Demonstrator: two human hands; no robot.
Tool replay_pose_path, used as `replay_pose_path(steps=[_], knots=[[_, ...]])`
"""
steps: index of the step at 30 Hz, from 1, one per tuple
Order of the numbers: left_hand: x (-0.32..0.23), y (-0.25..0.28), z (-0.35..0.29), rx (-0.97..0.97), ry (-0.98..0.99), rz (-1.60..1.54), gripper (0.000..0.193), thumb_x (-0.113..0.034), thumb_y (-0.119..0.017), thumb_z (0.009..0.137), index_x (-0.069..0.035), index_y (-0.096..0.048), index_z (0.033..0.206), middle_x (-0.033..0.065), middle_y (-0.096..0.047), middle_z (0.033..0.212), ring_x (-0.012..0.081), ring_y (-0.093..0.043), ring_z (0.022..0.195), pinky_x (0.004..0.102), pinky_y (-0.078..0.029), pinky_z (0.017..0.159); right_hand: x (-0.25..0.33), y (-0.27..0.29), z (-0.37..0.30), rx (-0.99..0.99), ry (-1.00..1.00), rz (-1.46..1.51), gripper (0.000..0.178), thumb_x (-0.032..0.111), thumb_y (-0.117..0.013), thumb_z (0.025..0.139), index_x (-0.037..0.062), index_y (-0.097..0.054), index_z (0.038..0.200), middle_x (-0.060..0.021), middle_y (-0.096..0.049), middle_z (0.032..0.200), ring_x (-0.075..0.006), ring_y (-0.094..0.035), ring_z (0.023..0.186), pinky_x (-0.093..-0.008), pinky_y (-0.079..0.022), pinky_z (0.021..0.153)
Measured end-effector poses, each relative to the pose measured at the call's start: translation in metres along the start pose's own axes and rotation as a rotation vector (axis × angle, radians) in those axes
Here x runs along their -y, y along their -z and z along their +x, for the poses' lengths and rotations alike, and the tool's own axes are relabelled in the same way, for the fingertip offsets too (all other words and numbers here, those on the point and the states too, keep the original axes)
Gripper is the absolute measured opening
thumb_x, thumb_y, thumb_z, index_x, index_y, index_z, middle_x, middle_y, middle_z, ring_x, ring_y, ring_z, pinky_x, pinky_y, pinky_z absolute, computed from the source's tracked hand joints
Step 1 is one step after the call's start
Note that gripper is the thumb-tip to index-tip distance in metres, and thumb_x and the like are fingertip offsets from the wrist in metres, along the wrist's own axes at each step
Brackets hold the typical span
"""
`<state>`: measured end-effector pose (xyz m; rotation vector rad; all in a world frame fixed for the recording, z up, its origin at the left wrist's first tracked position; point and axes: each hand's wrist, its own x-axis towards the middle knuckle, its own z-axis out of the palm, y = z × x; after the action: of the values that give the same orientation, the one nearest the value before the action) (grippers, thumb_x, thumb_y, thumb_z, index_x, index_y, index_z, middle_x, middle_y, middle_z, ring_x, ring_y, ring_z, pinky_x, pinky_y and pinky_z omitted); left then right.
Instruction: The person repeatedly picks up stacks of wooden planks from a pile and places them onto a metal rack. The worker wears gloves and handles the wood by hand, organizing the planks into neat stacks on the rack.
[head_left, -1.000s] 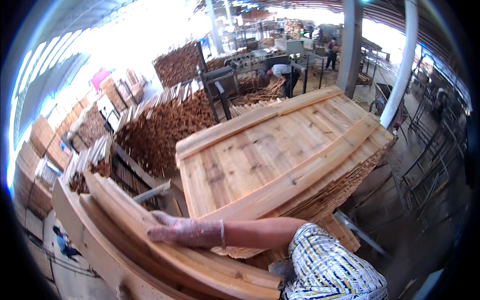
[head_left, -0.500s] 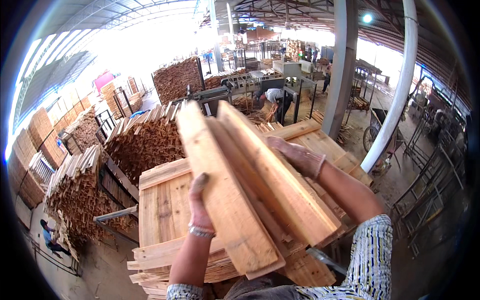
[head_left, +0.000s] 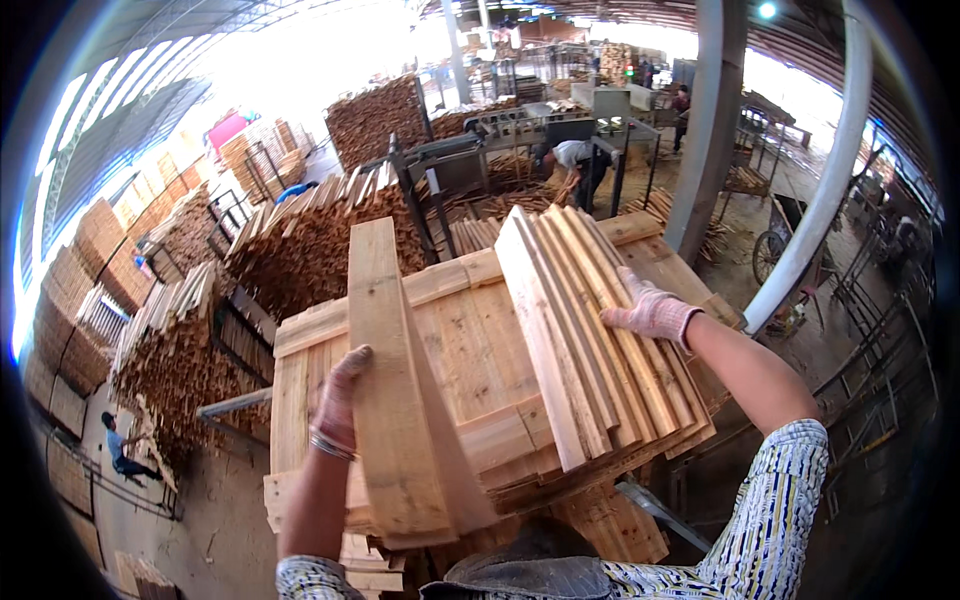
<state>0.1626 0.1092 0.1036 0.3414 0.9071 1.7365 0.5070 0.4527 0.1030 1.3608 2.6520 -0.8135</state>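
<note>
My left hand (head_left: 342, 398), in a pale knit glove, is closed on the left edge of a wooden board (head_left: 392, 400). At least one more board shows behind its right side, and both are tilted up over a wide wooden panel (head_left: 460, 325). To the right, a row of narrow boards (head_left: 590, 340) leans overlapped like shingles on that panel. On top of these boards rests my right hand (head_left: 652, 308), gloved too, its thumb and fingers spread apart.
Stacks of cut wood (head_left: 300, 240) stand beyond the panel to the left. A grey post (head_left: 705, 150) and a white pole (head_left: 825, 200) rise at the right. One person (head_left: 585, 165) bends by machinery ahead; another person (head_left: 128, 450) is at far left. A metal bar (head_left: 660, 518) juts out near me.
My hands have moved apart. The left has carried its boards left, while the boards by my right hand now lie fanned on the panel. The view has also shifted.
</note>
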Motion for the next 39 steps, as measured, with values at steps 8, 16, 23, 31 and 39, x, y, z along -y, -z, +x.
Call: replay_pose_path(steps=[8,16,23,31,39], knots=[[-0.012,0.032,-0.008,-0.605,0.079,1.585,0.120,-0.054,-0.078,0.079,0.003,-0.010,0.160,0.0290,-0.039,0.154,0.0381,-0.046,0.140,0.0414,-0.040,0.114,0.025,0.006,-0.011,-0.204,-0.086,0.078,0.115,0.051,-0.078,0.082,0.0071,-0.008,0.163,-0.0262,-0.047,0.151,-0.0354,-0.049,0.139,-0.0359,-0.039,0.114],[0.007,-0.003,0.001,-0.576,0.136,1.698,0.118,-0.045,-0.077,0.074,-0.007,-0.008,0.162,0.0289,-0.038,0.153,0.0415,-0.048,0.137,0.0461,-0.044,0.111,0.001,-0.020,0.015,-0.310,-0.151,-0.379,0.072,0.045,-0.049,0.099,0.0208,-0.021,0.162,-0.0344,-0.033,0.155,-0.0501,-0.042,0.139,-0.0493,-0.033,0.118],[-0.030,0.042,-0.033,-0.630,0.198,1.621,0.117,-0.044,-0.080,0.071,-0.008,-0.014,0.160,0.0286,-0.039,0.151,0.0403,-0.048,0.137,0.0453,-0.045,0.111,0.142,-0.069,-0.054,-0.425,0.457,-0.314,0.076,0.040,-0.062,0.095,0.0090,-0.029,0.157,-0.0255,-0.028,0.160,-0.0385,-0.033,0.147,-0.0509,-0.031,0.121],[-0.049,0.099,-0.026,-0.699,0.094,1.512,0.116,-0.042,-0.083,0.064,-0.004,-0.023,0.156,0.0261,-0.056,0.138,0.0392,-0.059,0.126,0.0428,-0.049,0.106,0.320,-0.233,-0.038,-0.108,0.305,-0.188,0.106,0.071,-0.062,0.083,0.0099,-0.025,0.160,-0.0272,-0.023,0.161,-0.0464,-0.029,0.148,-0.0530,-0.028,0.120],[-0.071,0.196,-0.075,-0.802,0.058,1.595,0.117,-0.059,-0.077,0.081,-0.003,-0.013,0.161,0.0286,-0.043,0.152,0.0385,-0.046,0.140,0.0402,-0.040,0.114,0.334,-0.282,-0.004,-0.229,0.377,-0.121,0.074,0.056,-0.054,0.091,0.0132,-0.044,0.151,-0.0270,-0.040,0.149,-0.0444,-0.046,0.133,-0.0538,-0.040,0.111]])
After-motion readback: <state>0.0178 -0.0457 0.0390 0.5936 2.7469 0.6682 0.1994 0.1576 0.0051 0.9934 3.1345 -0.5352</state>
